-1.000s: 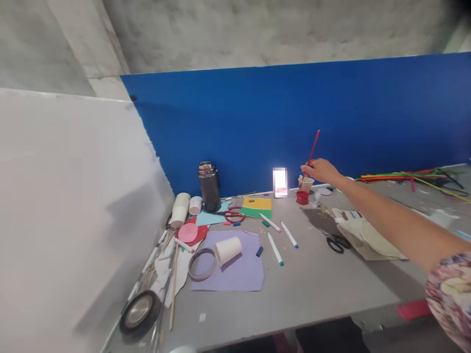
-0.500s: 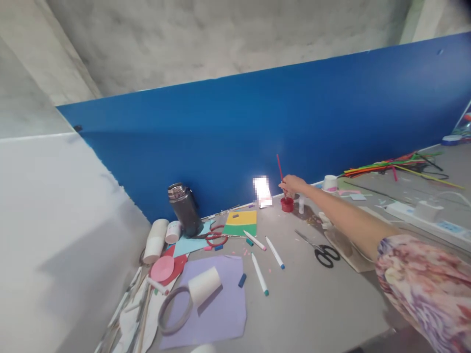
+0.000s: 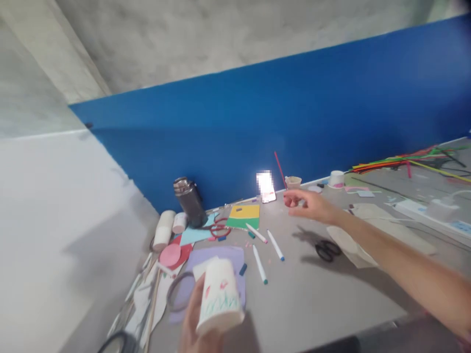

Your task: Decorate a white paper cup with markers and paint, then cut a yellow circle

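The left hand (image 3: 202,314) grips the decorated cup (image 3: 221,294) over the counter (image 3: 309,294), narrow end away, long axis slightly tilted; both have come into view; the right hand's (image 3: 312,206) fingers look open beside the paint pot (image 3: 290,200), apparently off the red brush (image 3: 280,169) they held before.

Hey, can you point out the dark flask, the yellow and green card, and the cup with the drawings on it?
Dark flask (image 3: 191,204): head view, middle of its body.
Yellow and green card (image 3: 246,213): head view, yellow part.
Decorated cup (image 3: 221,293): head view, side wall.
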The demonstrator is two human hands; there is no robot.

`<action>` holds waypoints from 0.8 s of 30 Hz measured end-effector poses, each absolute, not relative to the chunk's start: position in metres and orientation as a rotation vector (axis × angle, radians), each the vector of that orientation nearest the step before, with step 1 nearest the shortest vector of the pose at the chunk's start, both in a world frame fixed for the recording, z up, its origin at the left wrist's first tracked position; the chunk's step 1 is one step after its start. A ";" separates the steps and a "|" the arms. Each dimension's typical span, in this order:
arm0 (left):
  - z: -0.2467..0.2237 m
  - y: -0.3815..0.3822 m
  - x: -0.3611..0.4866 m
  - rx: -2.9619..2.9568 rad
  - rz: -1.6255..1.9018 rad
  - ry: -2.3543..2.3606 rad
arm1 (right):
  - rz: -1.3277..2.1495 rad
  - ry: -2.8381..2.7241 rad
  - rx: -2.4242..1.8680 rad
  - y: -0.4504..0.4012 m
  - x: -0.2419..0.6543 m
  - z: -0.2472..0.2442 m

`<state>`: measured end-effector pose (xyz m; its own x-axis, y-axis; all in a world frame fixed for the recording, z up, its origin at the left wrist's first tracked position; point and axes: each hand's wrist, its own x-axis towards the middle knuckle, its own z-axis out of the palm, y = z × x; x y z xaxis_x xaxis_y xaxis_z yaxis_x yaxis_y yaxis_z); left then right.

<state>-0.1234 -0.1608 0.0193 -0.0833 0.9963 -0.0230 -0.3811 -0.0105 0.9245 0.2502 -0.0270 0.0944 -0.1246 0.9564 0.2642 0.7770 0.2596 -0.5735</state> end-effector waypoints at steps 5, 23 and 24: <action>0.024 -0.161 -0.068 0.831 1.295 0.623 | 0.822 -1.980 -0.975 -0.138 0.193 0.053; 0.018 -0.200 -0.111 1.467 1.248 0.546 | 0.229 -2.164 -0.925 -0.212 0.139 0.061; 0.020 -0.203 -0.116 1.528 1.218 0.552 | 0.242 -2.183 -0.935 -0.217 0.141 0.062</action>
